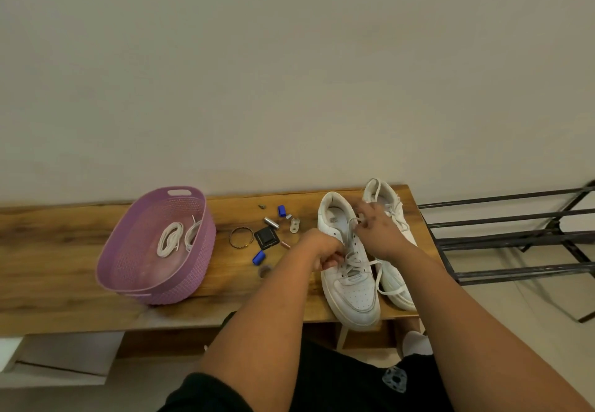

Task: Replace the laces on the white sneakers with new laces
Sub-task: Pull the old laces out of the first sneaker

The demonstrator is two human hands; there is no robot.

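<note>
**Inspector A:** We are looking down on a wooden bench (pixel 80 270) set against a plain wall. Two white sneakers (pixel 351 270) are standing side by side at its right end, toes toward us. We are working on the nearer, left-hand sneaker; the other sneaker (pixel 391 205) is lying just behind our right hand, touching its partner.

**Inspector B:** We are noting the left hand (pixel 322 249) curled tight and pinching the old lace (pixel 357 262) at mid-shoe. The right hand (pixel 378 231) is hovering over the upper eyelets, fingertips drawn narrow round a lace strand; the remaining fingers are spreading loosely.

**Inspector A:** The lace is sitting partly loosened, crossing the lower eyelets only, with a free end trailing over the right side.

**Inspector B:** We are recording the new laces (pixel 169 239), two white coils, lying inside a purple basket (pixel 128 276) well to the left.

**Inspector A:** Between basket and shoes we are seeing small clutter: a bangle (pixel 240 237), a black square piece (pixel 266 237), two blue caps (pixel 258 257) and a metal cylinder (pixel 271 222). A black rack (pixel 515 237) is standing off the bench's right end.
</note>
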